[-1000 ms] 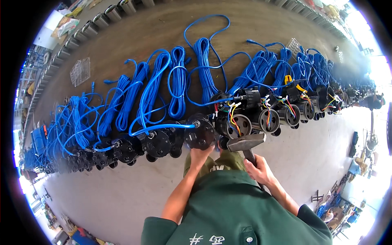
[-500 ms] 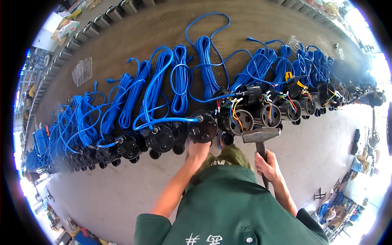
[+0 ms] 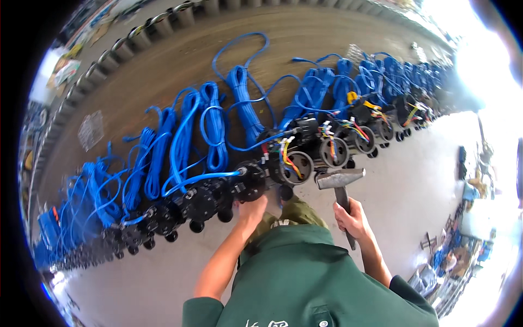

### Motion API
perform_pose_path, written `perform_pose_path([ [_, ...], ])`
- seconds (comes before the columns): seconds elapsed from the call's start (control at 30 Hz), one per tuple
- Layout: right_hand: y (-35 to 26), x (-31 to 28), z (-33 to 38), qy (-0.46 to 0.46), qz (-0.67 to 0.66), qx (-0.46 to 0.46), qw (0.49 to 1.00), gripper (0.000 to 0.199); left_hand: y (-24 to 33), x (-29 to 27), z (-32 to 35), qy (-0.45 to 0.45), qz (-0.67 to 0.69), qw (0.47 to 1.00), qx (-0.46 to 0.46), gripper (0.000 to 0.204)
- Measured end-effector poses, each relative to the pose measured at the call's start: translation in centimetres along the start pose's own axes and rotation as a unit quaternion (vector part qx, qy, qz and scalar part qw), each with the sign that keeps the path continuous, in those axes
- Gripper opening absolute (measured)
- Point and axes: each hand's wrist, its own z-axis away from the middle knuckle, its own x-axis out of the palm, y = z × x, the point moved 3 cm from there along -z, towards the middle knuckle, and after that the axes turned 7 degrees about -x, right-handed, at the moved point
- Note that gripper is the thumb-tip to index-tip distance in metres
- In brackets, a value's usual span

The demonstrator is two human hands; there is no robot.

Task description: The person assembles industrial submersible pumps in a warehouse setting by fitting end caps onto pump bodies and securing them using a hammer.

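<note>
Head view: hammer (image 3: 341, 192), handle clasped in right hand (image 3: 353, 219), long axis pointing away from green shirt (image 3: 299, 267), right of round black cap (image 3: 249, 184); left hand (image 3: 251, 211) nearer cap, at its near edge, grip hidden, cannot tell

A hammer with a scuffed grey metal head and a darker grey handle (image 3: 341, 196) is seen against a plain pale grey floor (image 3: 147, 278). Solid black is shown by the round plastic cap (image 3: 250, 184), to which a bright blue cable (image 3: 210, 178) is joined. The same blue is repeated in the coiled cable bundles (image 3: 215, 128). The grey-rimmed metal cylinder (image 3: 310, 162) is crossed by thin red, yellow and white wires (image 3: 286, 148). The brown tabletop (image 3: 158, 71) is faintly streaked; the dark green cloth shirt (image 3: 294, 272) is marked in white.
</note>
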Motion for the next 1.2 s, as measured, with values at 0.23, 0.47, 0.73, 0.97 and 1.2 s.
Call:
perform_pose_path([
  [0.23,-5.5,-8.5,-1.9,0.237,0.408,-0.175,0.864,0.024,1.7,-6.2,3.7,-0.035,0.062,0.995,-0.065,0.010],
  [0.47,-6.8,-18.5,-11.1,0.198,0.528,-0.326,0.759,0.037,10.0,-16.8,4.0,-0.109,0.244,0.953,-0.141,0.027],
  [0.73,-8.3,-24.7,-17.6,-0.006,0.450,-0.367,0.814,0.044,13.2,-19.4,-15.2,-0.017,0.046,0.981,-0.185,0.043],
  [0.97,-8.8,-26.1,-18.6,-0.021,0.439,-0.486,0.755,0.042,14.3,-16.9,-22.9,-0.014,-0.174,0.983,-0.060,0.013],
  [1.2,-8.1,-26.8,-16.8,0.076,0.393,-0.470,0.787,0.038,15.6,-14.6,-28.2,0.290,-0.116,0.949,0.040,0.076],
])
